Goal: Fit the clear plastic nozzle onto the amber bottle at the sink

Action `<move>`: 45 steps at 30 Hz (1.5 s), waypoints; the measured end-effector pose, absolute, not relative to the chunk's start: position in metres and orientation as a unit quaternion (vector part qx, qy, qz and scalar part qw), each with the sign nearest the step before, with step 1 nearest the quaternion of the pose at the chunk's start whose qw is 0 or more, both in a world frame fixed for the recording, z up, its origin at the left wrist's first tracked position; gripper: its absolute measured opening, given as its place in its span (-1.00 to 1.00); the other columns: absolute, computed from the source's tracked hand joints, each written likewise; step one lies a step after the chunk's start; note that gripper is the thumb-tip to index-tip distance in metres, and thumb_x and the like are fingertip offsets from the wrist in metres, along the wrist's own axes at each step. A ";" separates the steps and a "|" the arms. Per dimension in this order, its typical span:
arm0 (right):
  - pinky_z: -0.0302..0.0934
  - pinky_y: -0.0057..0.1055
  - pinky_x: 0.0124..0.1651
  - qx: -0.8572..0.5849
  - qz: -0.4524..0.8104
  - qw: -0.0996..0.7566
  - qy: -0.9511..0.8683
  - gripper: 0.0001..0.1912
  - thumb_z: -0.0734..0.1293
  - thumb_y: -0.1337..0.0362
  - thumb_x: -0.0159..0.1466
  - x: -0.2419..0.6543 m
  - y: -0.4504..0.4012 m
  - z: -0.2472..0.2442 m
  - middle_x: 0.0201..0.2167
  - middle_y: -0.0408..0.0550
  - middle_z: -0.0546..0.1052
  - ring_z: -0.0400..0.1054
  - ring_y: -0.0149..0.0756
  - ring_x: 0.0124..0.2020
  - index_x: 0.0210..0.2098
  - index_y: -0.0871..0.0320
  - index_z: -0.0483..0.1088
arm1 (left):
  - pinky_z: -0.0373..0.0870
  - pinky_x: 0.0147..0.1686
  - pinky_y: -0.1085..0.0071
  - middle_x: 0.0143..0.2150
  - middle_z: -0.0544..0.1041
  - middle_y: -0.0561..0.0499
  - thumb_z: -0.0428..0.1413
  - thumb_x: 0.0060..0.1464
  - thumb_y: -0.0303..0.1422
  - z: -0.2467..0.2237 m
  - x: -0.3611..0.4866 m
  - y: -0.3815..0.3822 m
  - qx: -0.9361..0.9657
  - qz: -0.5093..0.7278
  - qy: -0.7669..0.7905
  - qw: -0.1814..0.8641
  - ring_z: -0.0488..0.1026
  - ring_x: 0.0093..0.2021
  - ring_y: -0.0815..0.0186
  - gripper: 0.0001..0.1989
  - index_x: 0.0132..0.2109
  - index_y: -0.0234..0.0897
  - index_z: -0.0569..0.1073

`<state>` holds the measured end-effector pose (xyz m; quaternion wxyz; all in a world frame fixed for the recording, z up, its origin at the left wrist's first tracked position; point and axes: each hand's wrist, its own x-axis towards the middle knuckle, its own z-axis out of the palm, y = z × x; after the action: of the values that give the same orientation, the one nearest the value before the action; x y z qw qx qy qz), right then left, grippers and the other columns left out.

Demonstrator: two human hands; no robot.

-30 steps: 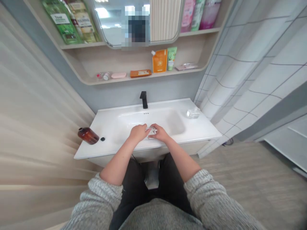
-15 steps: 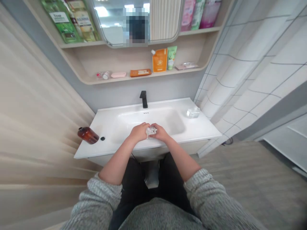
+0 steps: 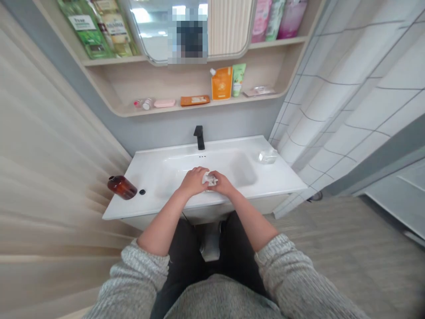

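Observation:
A small clear object (image 3: pixel 210 180), too small to make out fully, is between my hands over the front edge of the white sink (image 3: pixel 245 170). My right hand (image 3: pixel 222 182) is wrapped round its right side. My left hand (image 3: pixel 194 180) touches its left side with curved fingers. A brown bottle (image 3: pixel 122 187) without a cap lies on its side at the counter's left end, with a small black cap (image 3: pixel 142 192) beside it. At the right end stands a clear container (image 3: pixel 267 156).
The black faucet (image 3: pixel 199 138) rises behind the basin. Above it, the wall shelf (image 3: pixel 159 79) holds an orange pouch (image 3: pixel 222 83), a green tube (image 3: pixel 238 80), a pink bar and other toiletries. A beige curtain (image 3: pixel 59 155) hangs on the left.
The fingers of my left hand have lifted and spread slightly around the clear object. My right hand has hardly moved.

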<state>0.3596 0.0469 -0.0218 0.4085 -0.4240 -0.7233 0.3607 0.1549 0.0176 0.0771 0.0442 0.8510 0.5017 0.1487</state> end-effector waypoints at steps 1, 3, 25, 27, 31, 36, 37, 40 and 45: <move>0.36 -0.21 0.04 -0.425 0.358 0.410 -0.723 -0.29 0.68 0.03 0.02 0.360 0.047 -0.022 -0.02 -0.06 0.65 0.51 -0.10 -0.09 0.09 0.05 0.47 | 0.43 0.24 0.06 0.21 0.64 -0.18 0.25 0.31 -0.23 0.076 0.155 0.017 0.843 0.142 0.518 0.037 0.52 0.24 -0.05 -0.62 0.22 -0.20 0.59; 0.36 -0.21 0.04 -0.425 0.357 0.409 -0.724 -0.28 0.68 0.02 0.01 0.360 0.047 -0.023 -0.01 -0.06 0.64 0.51 -0.11 -0.09 0.09 0.05 0.47 | 0.44 0.20 0.04 0.03 0.68 -0.20 0.18 0.39 -0.15 0.076 0.155 0.018 0.836 0.120 0.534 0.029 0.55 0.16 -0.07 -0.70 0.07 -0.21 0.64; 0.39 -0.14 0.09 -0.424 0.336 0.395 -0.743 -0.26 0.71 0.02 0.00 0.359 0.046 -0.022 0.02 -0.04 0.66 0.54 -0.03 -0.05 0.11 0.03 0.50 | 0.48 0.08 0.19 0.16 0.62 -0.16 0.29 0.35 -0.18 0.081 0.149 0.028 0.864 0.087 0.496 0.009 0.60 0.06 0.05 -0.76 0.00 -0.21 0.69; 0.39 -0.13 0.11 -0.422 0.336 0.393 -0.745 -0.26 0.71 0.02 0.00 0.359 0.046 -0.022 0.02 -0.04 0.66 0.54 -0.03 -0.04 0.11 0.03 0.50 | 0.48 0.12 0.18 0.17 0.63 -0.16 0.28 0.35 -0.20 0.077 0.149 0.027 0.865 0.093 0.493 0.007 0.60 0.10 0.04 -0.78 0.01 -0.21 0.69; 0.38 -0.12 0.13 -0.415 0.343 0.390 -0.747 -0.26 0.71 0.03 0.01 0.359 0.047 -0.024 0.04 -0.04 0.66 0.54 -0.02 -0.02 0.13 0.02 0.51 | 0.45 0.20 0.16 0.13 0.65 -0.18 0.29 0.34 -0.29 0.078 0.149 0.029 0.888 0.092 0.450 0.000 0.59 0.16 0.02 -0.78 0.07 -0.22 0.66; 0.39 -0.16 0.09 -0.403 0.368 0.388 -0.743 -0.23 0.71 0.00 0.01 0.359 0.047 -0.023 0.04 -0.05 0.66 0.53 -0.05 -0.02 0.16 0.01 0.51 | 0.41 0.26 0.12 0.05 0.67 -0.18 0.32 0.29 -0.35 0.090 0.143 0.037 0.936 0.031 0.350 -0.016 0.61 0.15 0.00 -0.76 0.07 -0.24 0.64; 0.39 -0.17 0.07 -0.406 0.372 0.391 -0.737 -0.23 0.71 -0.01 0.01 0.359 0.047 -0.023 0.03 -0.06 0.67 0.53 -0.06 -0.04 0.15 0.02 0.51 | 0.39 0.29 0.11 0.07 0.67 -0.17 0.33 0.28 -0.35 0.090 0.142 0.037 0.939 0.040 0.340 -0.016 0.60 0.17 0.00 -0.75 0.08 -0.23 0.64; 0.38 -0.20 0.03 -0.428 0.369 0.408 -0.718 -0.25 0.70 -0.05 0.01 0.358 0.047 -0.021 -0.01 -0.04 0.66 0.51 -0.08 -0.07 0.11 0.05 0.50 | 0.38 0.31 0.10 0.19 0.63 -0.19 0.33 0.28 -0.30 0.077 0.140 0.032 0.901 0.146 0.409 -0.006 0.55 0.25 0.00 -0.65 0.17 -0.20 0.60; 0.38 -0.21 0.04 -0.443 0.328 0.408 -0.727 -0.26 0.70 -0.03 0.01 0.358 0.044 -0.019 -0.03 -0.03 0.66 0.53 -0.07 -0.08 0.09 0.06 0.50 | 0.48 -0.09 0.27 -0.12 0.64 -0.07 0.31 0.27 -0.14 0.031 0.161 0.020 0.707 0.297 0.628 0.133 0.58 -0.15 0.17 -0.74 -0.08 -0.22 0.59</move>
<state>0.3582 0.0443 -0.0193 0.4084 -0.4431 -0.7275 0.3281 0.1608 0.0203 0.0314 0.1328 0.7071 0.6279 0.2969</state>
